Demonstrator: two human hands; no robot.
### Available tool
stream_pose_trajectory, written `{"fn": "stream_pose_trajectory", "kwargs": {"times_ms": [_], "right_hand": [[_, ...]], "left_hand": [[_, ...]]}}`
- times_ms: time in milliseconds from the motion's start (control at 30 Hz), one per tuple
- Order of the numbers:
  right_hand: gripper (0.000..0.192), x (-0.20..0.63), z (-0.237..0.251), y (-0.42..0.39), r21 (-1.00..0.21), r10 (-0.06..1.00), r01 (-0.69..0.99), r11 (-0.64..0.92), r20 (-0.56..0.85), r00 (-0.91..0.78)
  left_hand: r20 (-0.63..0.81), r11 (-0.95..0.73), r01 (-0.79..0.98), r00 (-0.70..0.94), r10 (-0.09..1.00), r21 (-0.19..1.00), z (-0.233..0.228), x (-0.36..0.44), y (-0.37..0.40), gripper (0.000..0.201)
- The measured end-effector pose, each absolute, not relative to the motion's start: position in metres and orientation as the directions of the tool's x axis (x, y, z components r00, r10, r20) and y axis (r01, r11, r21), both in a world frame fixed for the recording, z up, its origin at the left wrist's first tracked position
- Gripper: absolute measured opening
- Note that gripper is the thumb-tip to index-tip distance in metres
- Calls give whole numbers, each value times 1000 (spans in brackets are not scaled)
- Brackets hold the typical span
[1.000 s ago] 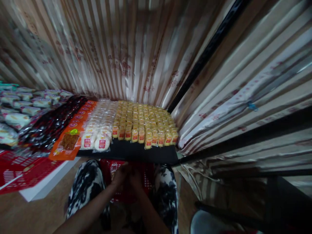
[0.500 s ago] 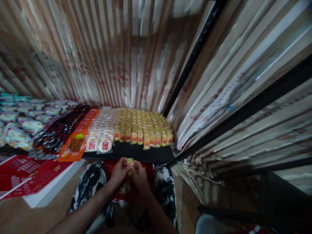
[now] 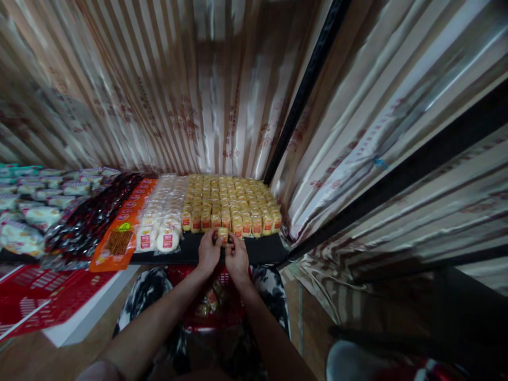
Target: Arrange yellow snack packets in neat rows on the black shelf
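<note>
Between the fingertips of both hands is a small yellow wrapped snack pack [image 3: 223, 234], held upright at the front of the rows. My left hand [image 3: 209, 252] pinches its left side and my right hand [image 3: 237, 257] its right side. Just behind stand tight rows of like yellow snack packs [image 3: 234, 203] with red labels, on a black shelf [image 3: 262, 256]. Below my forearms, between my knees, a red basket [image 3: 234, 313] holds several more small packs [image 3: 212, 299], partly hidden by my arms.
Left of the yellow rows lie white round packs [image 3: 165, 239], an orange snack bag [image 3: 119, 241], dark shiny packs [image 3: 83, 227] and white-and-teal packs [image 3: 39, 214]. A red crate [image 3: 51, 296] stands low at left. A black post [image 3: 304, 95] and striped sheeting [image 3: 222, 106] rise behind.
Both hands have moved forward and up from above the basket to the front of the rows, carrying the yellow snack pack between them. The view has shifted slightly.
</note>
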State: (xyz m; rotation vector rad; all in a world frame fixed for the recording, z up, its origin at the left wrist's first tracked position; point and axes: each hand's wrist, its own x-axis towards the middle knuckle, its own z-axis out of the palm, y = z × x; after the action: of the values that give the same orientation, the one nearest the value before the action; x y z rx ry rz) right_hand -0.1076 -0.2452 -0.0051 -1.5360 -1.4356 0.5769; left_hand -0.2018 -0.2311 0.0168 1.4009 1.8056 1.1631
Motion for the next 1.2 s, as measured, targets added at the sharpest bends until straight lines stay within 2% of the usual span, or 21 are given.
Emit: {"fn": "stream_pose_trajectory", "kwargs": {"times_ms": [267, 567, 700, 867, 1200], "right_hand": [[38, -92, -15, -237, -840, 895, 518, 159, 344, 284], [36, -84, -29, -227, -808, 879, 553, 205, 400, 259], [36, -83, -31, -227, -766, 849, 570, 298, 486, 210], [36, -83, -33, -226, -746, 834, 593, 302, 508, 214], [38, -88, -29, -225, -773, 852, 591, 229, 453, 262]], "left_hand": [[133, 45, 480, -332, 934, 876, 8, -186, -209, 26], [261, -60, 489, -355, 898, 870, -8, -179, -200, 25], [332, -44, 606, -371, 867, 794, -11, -176, -205, 14], [255, 2, 591, -352, 900, 807, -18, -176, -207, 16], [283, -71, 522, -339, 897, 850, -29, -176, -204, 17]]}}
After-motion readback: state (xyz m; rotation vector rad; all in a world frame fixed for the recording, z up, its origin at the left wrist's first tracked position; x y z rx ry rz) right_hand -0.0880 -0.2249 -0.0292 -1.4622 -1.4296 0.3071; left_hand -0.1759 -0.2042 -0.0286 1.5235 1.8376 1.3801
